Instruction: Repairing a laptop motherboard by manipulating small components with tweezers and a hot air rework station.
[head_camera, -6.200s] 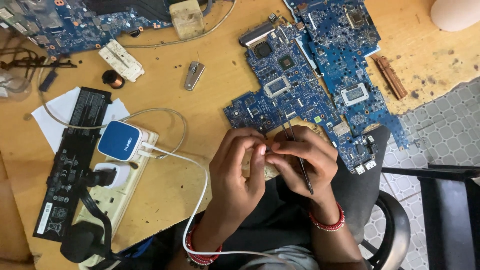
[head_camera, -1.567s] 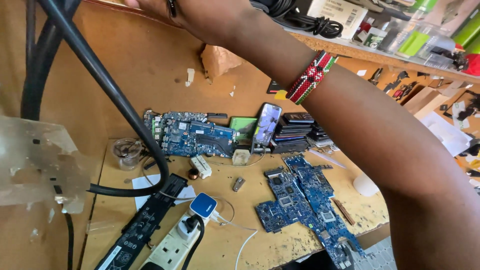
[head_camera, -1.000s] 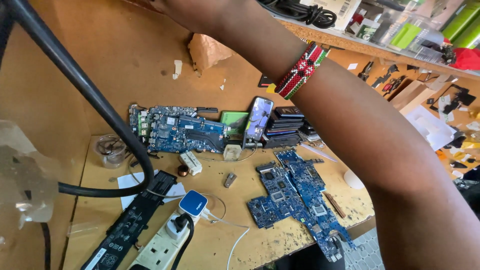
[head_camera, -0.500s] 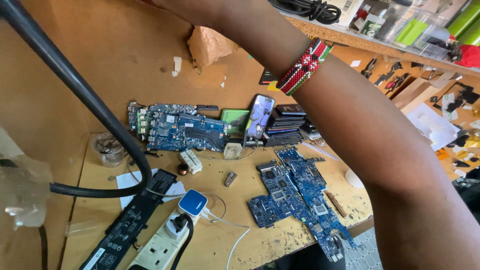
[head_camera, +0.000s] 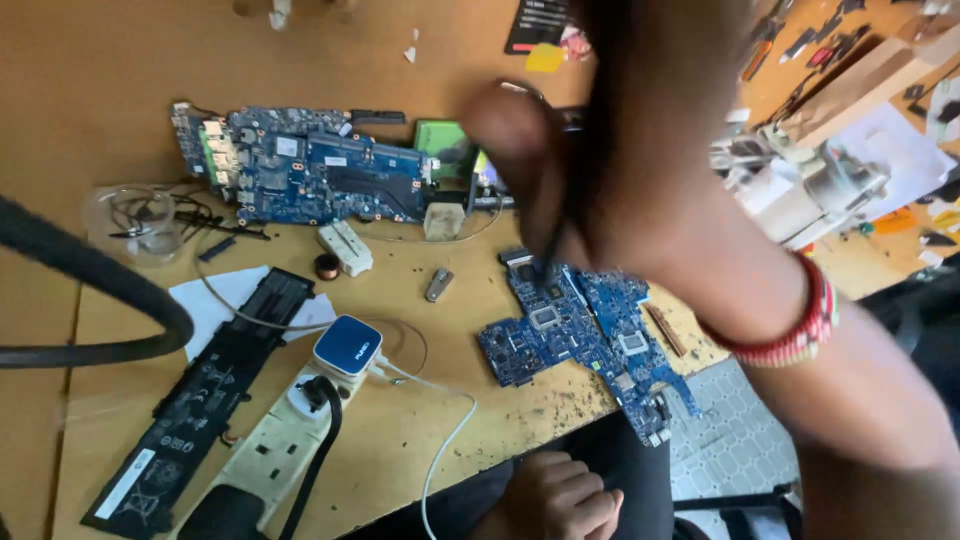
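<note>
Wooden table (head_camera: 130, 60), scuffed and crumb-strewn along the near edge. Right forearm crossing the upper right of the view, blurred, red beaded bracelet (head_camera: 800, 330) at the wrist. Right hand (head_camera: 600, 170) hanging above the table, fingers pressed round a thin dark tool (head_camera: 560, 235), tip just above the top corner of the near circuit board (head_camera: 585, 345). Tool kind not readable through motion blur. Near circuit board: blue, irregular outline, two square silver-framed chips, lying flat at the table's front edge, lower end overhanging it. Second blue circuit board (head_camera: 300, 170) propped against the back wall. Long black battery pack (head_camera: 200, 400) lying diagonally at lower left, partly over white paper. Cream power strip (head_camera: 270, 455) beside it, blue-and-white adapter (head_camera: 347, 347) plugged in, white cable trailing off the front. Left hand (head_camera: 560, 495) low at the lap, fingers loosely curled, nothing in it, partly cut off by the frame. Small silver clip (head_camera: 438, 285) lying loose mid-table.
</note>
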